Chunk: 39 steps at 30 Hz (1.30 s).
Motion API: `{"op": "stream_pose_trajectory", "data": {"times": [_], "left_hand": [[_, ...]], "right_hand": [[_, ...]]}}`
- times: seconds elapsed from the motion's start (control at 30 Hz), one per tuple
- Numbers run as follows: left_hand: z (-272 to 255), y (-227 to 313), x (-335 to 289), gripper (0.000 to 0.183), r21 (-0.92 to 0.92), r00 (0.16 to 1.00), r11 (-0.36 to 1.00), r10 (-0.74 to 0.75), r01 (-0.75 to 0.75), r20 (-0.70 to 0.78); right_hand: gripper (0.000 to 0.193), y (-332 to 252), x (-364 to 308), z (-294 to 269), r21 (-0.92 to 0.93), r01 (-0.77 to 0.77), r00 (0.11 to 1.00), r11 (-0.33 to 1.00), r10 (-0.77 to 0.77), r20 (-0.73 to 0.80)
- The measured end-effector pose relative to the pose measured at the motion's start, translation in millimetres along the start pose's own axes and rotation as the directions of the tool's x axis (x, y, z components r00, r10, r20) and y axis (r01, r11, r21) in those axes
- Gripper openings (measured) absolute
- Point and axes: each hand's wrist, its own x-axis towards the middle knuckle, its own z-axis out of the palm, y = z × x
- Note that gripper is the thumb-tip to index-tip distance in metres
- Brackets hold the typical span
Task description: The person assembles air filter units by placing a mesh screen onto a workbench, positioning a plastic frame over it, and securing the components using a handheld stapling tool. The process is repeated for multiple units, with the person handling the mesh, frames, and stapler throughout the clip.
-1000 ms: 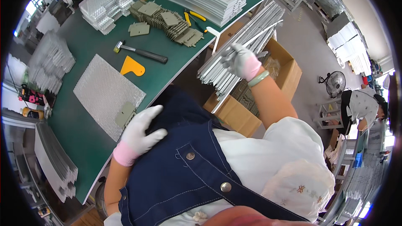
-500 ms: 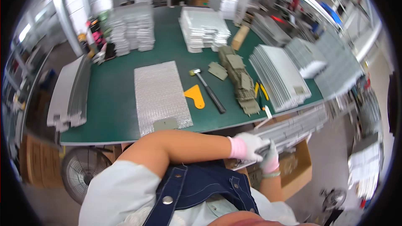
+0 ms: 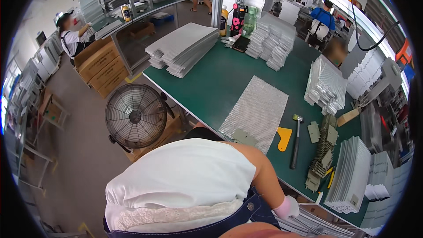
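I get a bright, mostly even picture; daylight glares white at the windows (image 3: pixel 4 112) on the far left, with blue fringing; small highlights sparkle across the silvery sheet (image 3: pixel 260 105); shade gathers beneath the green table (image 3: pixel 198 79); the fan (image 3: pixel 135 117) looks crisp, while my view's left edge softens and bends into a black, curved rim.

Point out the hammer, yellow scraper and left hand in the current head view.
Hammer (image 3: pixel 296 144): head view, on the handle's black grip.
Yellow scraper (image 3: pixel 284 138): head view, on its flat body.
Left hand (image 3: pixel 292 208): head view, on the glove's white part.
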Motion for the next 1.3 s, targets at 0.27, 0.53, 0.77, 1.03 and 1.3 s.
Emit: {"op": "stream_pose_trajectory", "data": {"times": [0.27,0.53,0.77,1.03,1.3], "left_hand": [[-142,-18,-86,0.022,-0.036,0.991,0.999,0.024,-0.029,-0.135],[-230,-14,-214,0.098,-0.745,0.743,-0.035,-0.119,-0.666,-0.659],[-256,24,-252,0.087,-0.549,0.572,-0.162,-0.196,-0.820,-0.796],[-188,41,-262,0.051,-0.767,0.516,0.330,-0.588,-0.550,-0.623],[-179,11,-351,0.038,-0.621,0.334,0.758,-0.648,0.199,-0.684]], "right_hand": [[0.027,-9,88,-36,-0.857,0.258,0.943,0.446,-0.309,0.123],[0.025,-89,16,3,0.039,0.022,0.990,0.999,-0.016,-0.141],[0.042,-85,0,32,0.011,0.119,0.937,0.993,-0.109,-0.331],[0.039,-322,-161,64,0.941,-0.336,0.883,0.039,-0.335,0.329],[0.039,-365,-227,68,0.596,0.458,0.837,0.660,-0.546,-0.039]]}}
